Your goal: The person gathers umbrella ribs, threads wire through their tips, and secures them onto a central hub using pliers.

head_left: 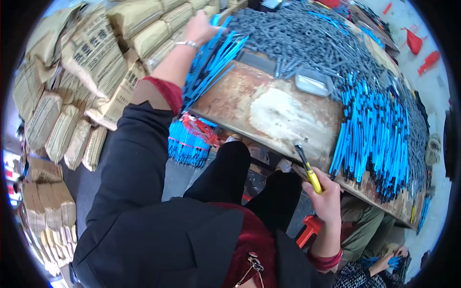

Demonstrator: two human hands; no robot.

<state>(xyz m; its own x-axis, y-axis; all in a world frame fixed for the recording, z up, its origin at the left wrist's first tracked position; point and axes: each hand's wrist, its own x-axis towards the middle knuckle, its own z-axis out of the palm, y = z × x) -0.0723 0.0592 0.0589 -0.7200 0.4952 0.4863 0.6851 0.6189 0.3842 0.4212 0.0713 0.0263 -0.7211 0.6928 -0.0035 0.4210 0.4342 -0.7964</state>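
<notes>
My left hand (200, 30) reaches to the far left corner of the table, where its fingers close around blue rods at the top of a pile. More blue rods (218, 57) lie beneath and beside it, pointing toward me. Near the table's front edge, my right hand (327, 197) is wrapped round a yellow-handled tool (313, 180) with a dark metal head. That head is over the pale worn patch (283, 115) of the wooden tabletop (225, 103); whether they touch is unclear.
A heap of grey plastic parts (307, 38) covers the table's back, beside a clear tray (313, 82). Blue rods with black ends (372, 134) are stacked right. Paper-wrapped packages (91, 57) stand left. Another person's hand (384, 261) shows at lower right, by a red object (309, 228).
</notes>
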